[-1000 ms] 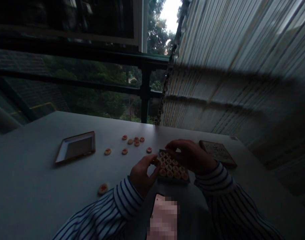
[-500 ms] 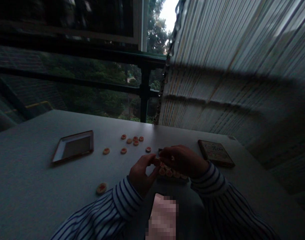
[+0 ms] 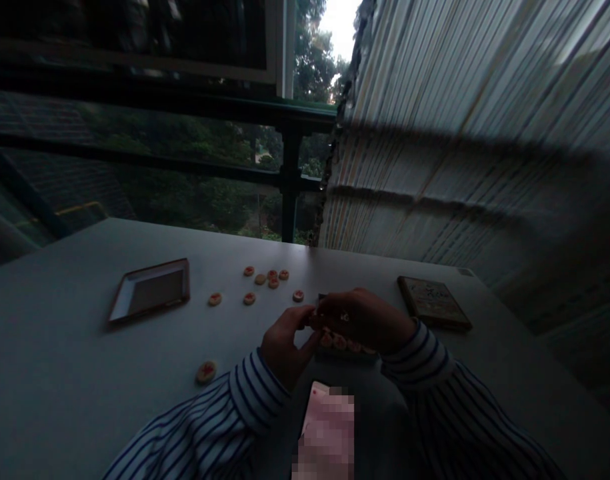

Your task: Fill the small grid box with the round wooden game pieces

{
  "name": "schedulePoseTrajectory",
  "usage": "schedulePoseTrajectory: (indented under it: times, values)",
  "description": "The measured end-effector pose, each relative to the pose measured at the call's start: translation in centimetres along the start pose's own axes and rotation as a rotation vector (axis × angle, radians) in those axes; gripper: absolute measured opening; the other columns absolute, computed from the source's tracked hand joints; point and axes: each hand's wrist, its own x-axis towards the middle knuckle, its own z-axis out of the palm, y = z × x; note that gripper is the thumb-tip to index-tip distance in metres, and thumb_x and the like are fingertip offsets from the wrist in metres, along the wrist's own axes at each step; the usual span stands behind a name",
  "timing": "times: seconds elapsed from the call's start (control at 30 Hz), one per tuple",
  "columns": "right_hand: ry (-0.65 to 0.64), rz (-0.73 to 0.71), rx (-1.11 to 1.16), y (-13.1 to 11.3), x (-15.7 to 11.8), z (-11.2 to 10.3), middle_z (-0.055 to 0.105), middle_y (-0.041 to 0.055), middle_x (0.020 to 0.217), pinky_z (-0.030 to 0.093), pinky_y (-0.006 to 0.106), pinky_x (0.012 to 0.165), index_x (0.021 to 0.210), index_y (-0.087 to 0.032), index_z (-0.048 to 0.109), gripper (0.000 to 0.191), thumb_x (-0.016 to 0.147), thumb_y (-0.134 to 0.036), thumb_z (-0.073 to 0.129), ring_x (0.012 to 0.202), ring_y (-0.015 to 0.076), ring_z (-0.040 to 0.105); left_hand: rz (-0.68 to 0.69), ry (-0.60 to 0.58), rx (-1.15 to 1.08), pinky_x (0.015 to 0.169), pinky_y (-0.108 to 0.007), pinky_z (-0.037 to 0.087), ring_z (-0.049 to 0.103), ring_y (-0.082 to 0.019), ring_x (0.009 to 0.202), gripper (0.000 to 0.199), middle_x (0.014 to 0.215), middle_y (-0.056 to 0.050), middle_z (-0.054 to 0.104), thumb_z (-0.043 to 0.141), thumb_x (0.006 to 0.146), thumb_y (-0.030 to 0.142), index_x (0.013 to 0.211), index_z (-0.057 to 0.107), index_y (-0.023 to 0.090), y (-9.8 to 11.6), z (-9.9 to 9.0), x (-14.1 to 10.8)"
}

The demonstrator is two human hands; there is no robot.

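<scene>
My left hand point(image 3: 286, 341) pinches what looks like a round Chinese chess piece point(image 3: 315, 321) at the left end of a small box point(image 3: 347, 356). Several light discs with red characters sit in a row inside that box. My right hand point(image 3: 359, 319) arches over the box, its curled fingers meeting my left fingertips; what they grip is hidden. Beyond my hands, loose chess pieces point(image 3: 273, 283) lie scattered on the white table, one disc point(image 3: 298, 295) close to the box. Another chess piece point(image 3: 206, 372) rests left of my left sleeve.
An open shallow box lid point(image 3: 189, 283) lies at the left of the table point(image 3: 85, 373). On the right is a flat printed box point(image 3: 435, 303). A phone point(image 3: 329, 427) with a lit screen lies in front of me. A window railing and a striped curtain point(image 3: 409, 100) border the far side.
My hands stay together over the left end of the box, with only a slight finger shift. The whole view has moved a little; the loose pieces lie as before.
</scene>
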Motion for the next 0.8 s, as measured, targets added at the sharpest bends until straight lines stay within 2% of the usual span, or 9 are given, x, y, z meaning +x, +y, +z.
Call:
schedulePoseTrajectory:
  times: [0.2,0.57,0.8]
  values:
    - [-0.018,0.042,-0.035,-0.1,0.0,-0.7,0.067,0.0057,0.076,0.04,0.02,0.059,0.088,-0.016,0.061,0.016,0.076,-0.023,0.053,0.068,0.0123,0.06,-0.056,-0.027,-0.076,0.063,-0.025,0.049,0.058,-0.014,0.071,0.028,0.081,-0.007,0.063,0.058,0.07,0.017,0.097,0.052,0.013,-0.1,0.1,-0.1]
    - [-0.053,0.043,-0.051,-0.3,-0.2,-1.2,0.066,0.005,0.077,0.04,0.02,0.059,0.085,-0.017,0.062,0.014,0.075,-0.019,0.053,0.068,0.012,0.06,-0.282,-0.137,-0.291,0.066,-0.025,0.05,0.061,-0.013,0.072,0.018,0.084,-0.006,0.065,0.053,0.076,0.021,0.092,0.057,0.014,-0.1,0.3,-0.2]
    - [-0.066,0.029,-0.028,-0.3,-0.3,-1.3,0.067,0.0041,0.079,0.041,0.021,0.062,0.084,-0.019,0.063,0.014,0.075,-0.019,0.052,0.072,0.0126,0.061,-0.391,-0.135,-0.341,0.067,-0.024,0.049,0.062,-0.014,0.072,0.018,0.082,-0.005,0.066,0.054,0.076,0.026,0.088,0.061,0.014,0.2,0.1,-0.1]
